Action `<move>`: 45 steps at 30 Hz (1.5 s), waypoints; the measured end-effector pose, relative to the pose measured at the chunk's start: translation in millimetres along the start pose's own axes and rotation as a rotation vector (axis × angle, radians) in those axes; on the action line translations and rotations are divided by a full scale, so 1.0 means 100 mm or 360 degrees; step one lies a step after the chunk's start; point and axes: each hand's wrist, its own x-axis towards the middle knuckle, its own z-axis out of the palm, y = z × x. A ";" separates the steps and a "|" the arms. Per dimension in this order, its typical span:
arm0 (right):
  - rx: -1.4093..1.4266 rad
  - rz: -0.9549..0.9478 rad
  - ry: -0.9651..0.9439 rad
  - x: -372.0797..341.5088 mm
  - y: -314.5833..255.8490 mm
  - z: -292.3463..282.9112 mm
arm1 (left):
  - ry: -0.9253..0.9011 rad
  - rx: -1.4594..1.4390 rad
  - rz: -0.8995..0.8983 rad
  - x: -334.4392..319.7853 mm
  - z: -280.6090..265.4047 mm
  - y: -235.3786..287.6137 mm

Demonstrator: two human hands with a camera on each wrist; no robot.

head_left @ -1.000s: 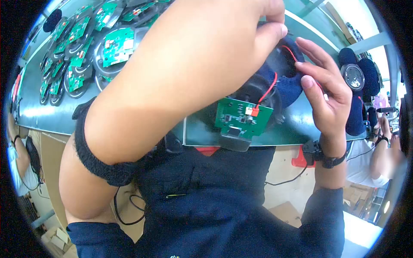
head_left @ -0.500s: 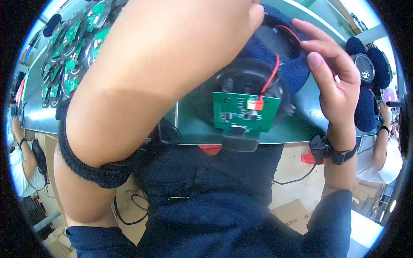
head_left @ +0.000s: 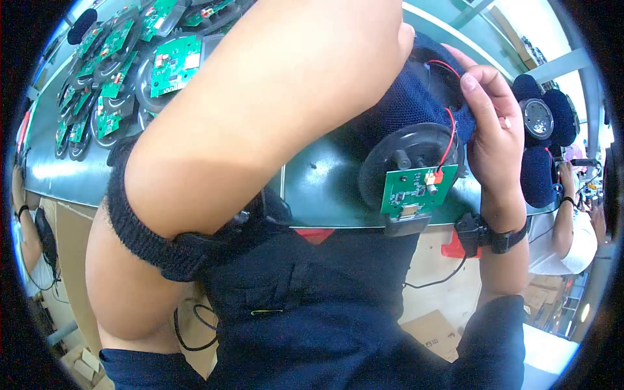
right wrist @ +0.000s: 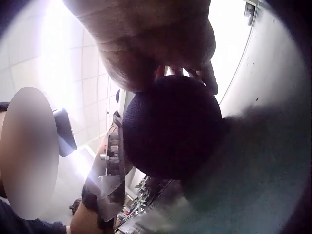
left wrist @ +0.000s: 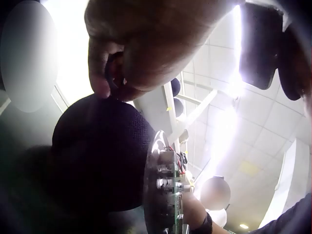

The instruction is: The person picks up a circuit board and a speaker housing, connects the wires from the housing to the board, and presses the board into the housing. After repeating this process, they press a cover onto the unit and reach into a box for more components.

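A round shell in dark blue knit fabric (head_left: 406,107) stands open side toward me, with a black hollow inside. Red wires run from it to a green circuit board (head_left: 416,195) on a clear-and-black round disc (head_left: 377,172), which leans against the shell's near side. My right hand (head_left: 497,123) grips the shell's right rim, thumb on the edge and fingers behind. Most of my left hand (left wrist: 156,48) is hidden by its forearm in the head view; in the left wrist view its thumb and finger pinch a dark curved edge at the top of the knit shell (left wrist: 97,151).
Many discs with green boards (head_left: 175,65) crowd the left of the green table (head_left: 58,172). Several knit-covered shells (head_left: 538,175) stand at the right, one with a round grey face (head_left: 537,118). Other people sit at both sides. A cable (head_left: 435,284) hangs from my right wrist.
The board and disc have shifted right and turned a little. My right hand's spread fingers have closed onto the shell's rim. The left fingertips have moved behind the left forearm's outline.
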 end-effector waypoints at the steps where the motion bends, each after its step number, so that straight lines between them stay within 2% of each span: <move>1: 0.0027 0.0024 0.0034 0.01 0.00 0.02 | 0.0152 0.0087 0.0121 -0.02 0.06 -0.04; 5: -0.0029 0.0037 0.0064 0.04 0.01 0.05 | 0.0299 0.0042 0.0190 -0.01 0.10 -0.15; 7: -0.0018 0.0015 0.0106 0.05 0.01 0.08 | 0.0058 -0.0065 0.0052 0.10 0.05 -0.18; 8: -0.0100 0.0007 0.0104 0.05 0.00 0.08 | 0.0053 -0.0061 0.0058 0.16 0.07 -0.16; 10: -0.0163 -0.0012 0.0181 0.04 -0.04 0.19 | 0.0066 0.0105 -0.0410 0.26 0.13 -0.09; 13: -0.0382 0.0047 0.0140 0.09 -0.03 0.14 | 0.0007 0.0063 -0.0546 0.31 0.11 -0.03; 14: -0.0461 0.0073 0.0165 0.13 -0.05 0.15 | 0.0177 0.0191 -0.0152 0.19 0.18 -0.13; 15: -0.0454 0.0067 0.0177 0.15 -0.05 0.16 | 0.0171 0.0201 -0.0142 0.20 0.21 -0.14; 17: -0.0349 0.0115 0.0136 0.22 -0.04 0.13 | 0.0207 0.0195 -0.0305 0.24 0.23 -0.09; 18: -0.0340 0.0107 0.0149 0.25 -0.02 0.11 | 0.0202 0.0207 -0.0293 0.28 0.21 -0.07; 20: -0.0283 0.0099 0.0064 0.31 0.02 0.06 | 0.0002 0.0104 -0.0665 0.39 0.16 -0.04; 21: -0.0270 0.0088 0.0072 0.32 0.03 0.03 | 0.0002 0.0122 -0.0657 0.41 0.19 -0.13; 24: -0.0115 0.0210 0.0016 0.36 0.05 -0.05 | 0.0149 0.0167 -0.0298 0.36 0.35 -0.47; 32: 0.0065 0.0286 -0.0116 0.40 0.14 -0.13 | 0.0203 0.0290 -0.0208 0.34 0.37 -0.50; 35: 0.0093 0.0329 -0.0143 0.42 0.15 -0.19 | 0.0184 0.0159 -0.0256 0.35 0.39 -0.48; 39: 0.0234 0.0391 -0.0119 0.42 0.18 -0.25 | 0.0195 0.0071 -0.0160 0.39 0.41 -0.45; 43: 0.0261 0.0352 -0.0137 0.39 0.21 -0.28 | 0.0219 -0.0005 -0.0016 0.38 0.41 -0.24; 45: 0.0219 0.0272 -0.0191 0.37 0.21 -0.27 | 0.0167 -0.0064 -0.0096 0.39 0.40 -0.15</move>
